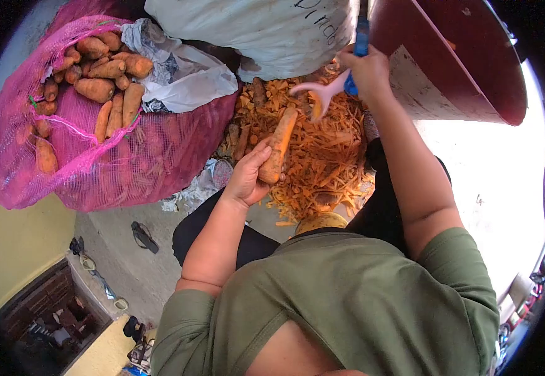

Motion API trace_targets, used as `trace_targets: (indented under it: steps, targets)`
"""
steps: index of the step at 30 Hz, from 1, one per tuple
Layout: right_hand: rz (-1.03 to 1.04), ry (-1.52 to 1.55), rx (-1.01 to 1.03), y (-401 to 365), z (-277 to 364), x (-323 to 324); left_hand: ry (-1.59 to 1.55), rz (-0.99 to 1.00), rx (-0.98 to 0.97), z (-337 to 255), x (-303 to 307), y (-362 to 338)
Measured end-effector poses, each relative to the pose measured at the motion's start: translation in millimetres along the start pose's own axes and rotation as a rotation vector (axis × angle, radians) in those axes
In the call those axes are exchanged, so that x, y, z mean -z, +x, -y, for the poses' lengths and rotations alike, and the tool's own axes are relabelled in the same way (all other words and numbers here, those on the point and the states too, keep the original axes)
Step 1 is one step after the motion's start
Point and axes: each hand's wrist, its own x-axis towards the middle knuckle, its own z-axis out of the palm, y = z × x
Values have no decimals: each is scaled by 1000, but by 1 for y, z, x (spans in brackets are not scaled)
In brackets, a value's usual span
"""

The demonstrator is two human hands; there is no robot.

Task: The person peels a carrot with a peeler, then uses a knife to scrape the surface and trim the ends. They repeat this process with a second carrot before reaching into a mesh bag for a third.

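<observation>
From my station I see the left hand (pixel 246 180) just left of the frame's centre, fingers curled tight around the lower end of a carrot (pixel 280 145). The carrot tilts up and to the right, its top end free and pointing at the peeler. The right hand (pixel 368 72) sits in the upper middle-right, fingers wrapped round the blue handle of a peeler (pixel 326 94) whose pale forked head reaches down-left, close to the carrot's tip; I cannot tell whether they touch.

Both hands hang over a pile of carrot peelings (pixel 322 156) spread across the centre, with a few unpeeled carrots lying at its left edge. In the upper left a pink mesh sack (pixel 97 163) lies open, full of carrots. A white sack (pixel 260 28) fills the top centre, and a dark red tub (pixel 454 62) stands in the upper right.
</observation>
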Motion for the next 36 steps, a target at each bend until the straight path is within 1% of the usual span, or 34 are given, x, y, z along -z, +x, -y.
trace_targets:
  steps: [1, 2, 3, 4, 5, 7, 9, 10, 11, 13, 14, 15, 16, 17, 18, 19, 20, 21, 22, 23, 24, 25, 26, 27, 29, 30, 31, 33, 34, 35, 36]
  targets:
    - [85, 72, -55, -26, 18, -11, -19, -6, 2, 0, 2, 0]
    - [212, -17, -3, -50, 27, -21, -39, -12, 6, 2, 3, 0]
    - [340, -23, 64, -70, 20, -31, -67, -67, 32, 2, -4, -1]
    - [423, -152, 32, -88, 20, -39, -92, -122, 59, 0, -18, -3]
    - [505, -151, 20, -100, 24, -42, -116, -177, 88, 1, -25, -4]
    - [442, -190, 70, -89, 16, -42, -106, -94, 90, 11, -10, 0]
    - [274, -165, -6, -53, 4, -36, -49, 21, 60, 14, 5, 2]
    - [140, -144, 19, -28, -2, -25, -56, 40, 108, 12, 6, 1]
    - [5, -124, 45, -11, -3, -16, -56, 19, 93, 12, 5, 1]
    - [20, 14, -26, -15, 10, -12, -58, -24, 66, 13, 2, 1]
    - [26, 83, -60, -20, 16, -14, -93, -6, 86, 14, 4, 2]
    - [169, 57, -58, -37, 21, -20, -129, 12, 104, 16, 9, 4]
    - [281, -16, -31, -62, 28, -27, -166, 30, 121, 19, 13, 5]
    - [437, -22, 10, -74, 11, -39, -148, 34, 101, 21, 16, 8]
    - [444, -45, 82, -85, 12, -43, -131, 37, 83, 25, 19, 10]
    - [451, -68, 149, -93, 12, -45, -116, 38, 69, 22, 7, 9]
    - [364, -149, 110, -81, 8, -44, -74, -109, 98, 20, -8, 4]
    - [276, -229, 73, -59, 1, -41, -113, -21, 112, 21, -5, 3]
    - [130, -177, 164, -31, -8, -33, -151, 68, 124, 20, 0, 4]
    - [29, -143, 19, -14, -1, -20, -190, 157, 134, 18, 4, 4]
    - [-65, -19, 164, -4, 5, -13, -161, 129, 104, 15, 3, 3]
    - [-96, 16, 185, -2, 7, -9, -136, 78, 97, 15, 2, 1]
    - [-44, -5, 40, -5, 7, -9, -108, 30, 88, 16, 1, 1]
    - [9, -28, -105, -27, 24, -16, -83, -17, 78, 16, 0, 1]
    - [326, 30, 29, -65, 17, -35, -45, 78, 58, 18, 7, 5]
    - [389, -41, 91, -85, 9, -43, -27, 123, 48, 19, 10, 6]
    - [452, -111, 150, -96, 3, -49, -41, 79, 73, 20, 10, 6]
    - [344, -168, 70, -79, 0, -46, -68, -6, 130, 24, 7, 4]
    - [289, -196, 34, -62, -3, -43, -76, 23, 106, 25, 7, 2]
    - [156, -120, 69, -34, -11, -34, -128, 93, 121, 23, 8, 2]
    - [-4, -226, 64, -13, -8, -23, -179, 163, 134, 20, 11, 3]
